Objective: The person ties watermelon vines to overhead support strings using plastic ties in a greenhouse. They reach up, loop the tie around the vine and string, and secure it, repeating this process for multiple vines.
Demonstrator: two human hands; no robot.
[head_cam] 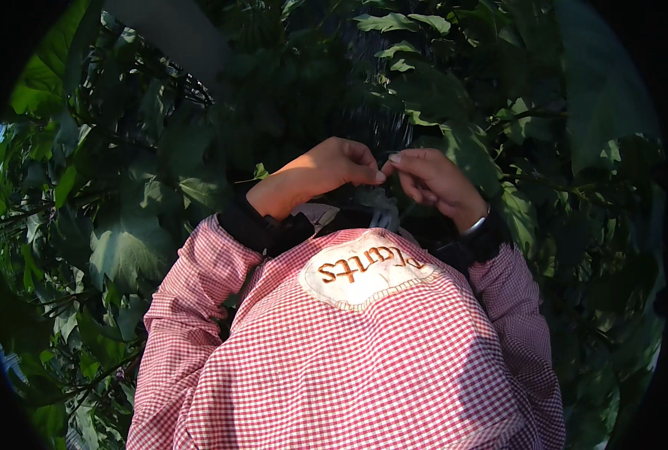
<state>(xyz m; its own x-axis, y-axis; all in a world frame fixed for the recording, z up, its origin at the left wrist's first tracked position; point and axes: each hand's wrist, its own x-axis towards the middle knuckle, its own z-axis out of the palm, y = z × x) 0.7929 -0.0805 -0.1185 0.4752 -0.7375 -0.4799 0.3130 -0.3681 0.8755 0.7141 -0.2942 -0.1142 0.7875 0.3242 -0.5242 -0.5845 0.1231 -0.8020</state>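
My left hand is in front of my waist, its thumb and bent fingers drawn together. Close beside it is my right hand, with thumb and forefinger pinched and the other fingers curled. A thin pale strand shows at the right thumb tip. The fingertips of both hands almost meet, and whether the left fingers pinch anything is hidden. Just below them hangs a bunch of pale translucent strings or strips at the front of my red-and-white checked smock.
Large leafy plants crowd in on the left, with more broad leaves and stems on the right. Dark shade lies beyond my hands. The smock carries a white patch with writing. A metallic band circles my right wrist.
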